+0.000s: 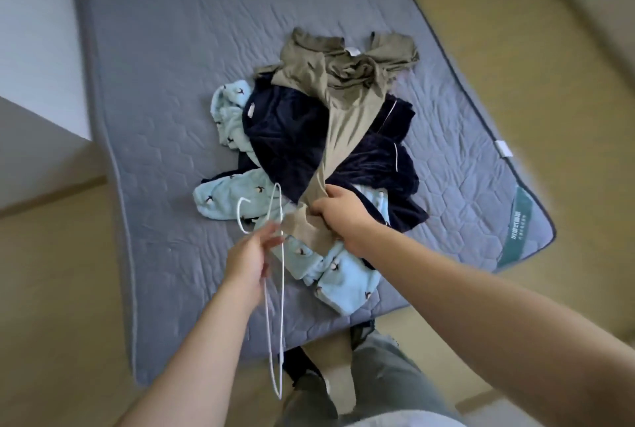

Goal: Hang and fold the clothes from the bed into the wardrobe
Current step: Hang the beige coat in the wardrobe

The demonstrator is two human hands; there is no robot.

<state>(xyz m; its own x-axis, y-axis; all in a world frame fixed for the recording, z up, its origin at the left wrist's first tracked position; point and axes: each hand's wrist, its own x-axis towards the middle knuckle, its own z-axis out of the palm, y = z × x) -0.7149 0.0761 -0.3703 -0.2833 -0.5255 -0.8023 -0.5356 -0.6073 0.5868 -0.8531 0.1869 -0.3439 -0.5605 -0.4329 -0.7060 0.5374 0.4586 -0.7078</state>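
Clothes (302, 152) heaped on the bed (165, 76), from its middle down toward the near edge. Topmost an olive garment (343, 83), bunched at the far side of the heap and stretched in one long strip toward the near edge. Under it a navy plush garment (285, 138) with pale piping. Lowest, a light-blue fleece piece (343, 275), spilling out toward the left and near edges. White wire hanger (282, 289) dangling past the near edge, hook uppermost, held in the left hand (247, 261); fingers blurred, seemingly closed lightly on the wire. Right hand (340, 217) clenched round the bunched near end of the olive strip, just above the fleece.

Looks like the drawing-out of the olive garment for hanging. Lift up and away rather than dragging flat, so as not to haul the navy layer along. Shake loose the twist, then find the neck, probably at the far side by the small white label (352, 51). Keep the hook clear of the fleece. Feed one shoulder at a time, and let go only once seated on both hanger arms.
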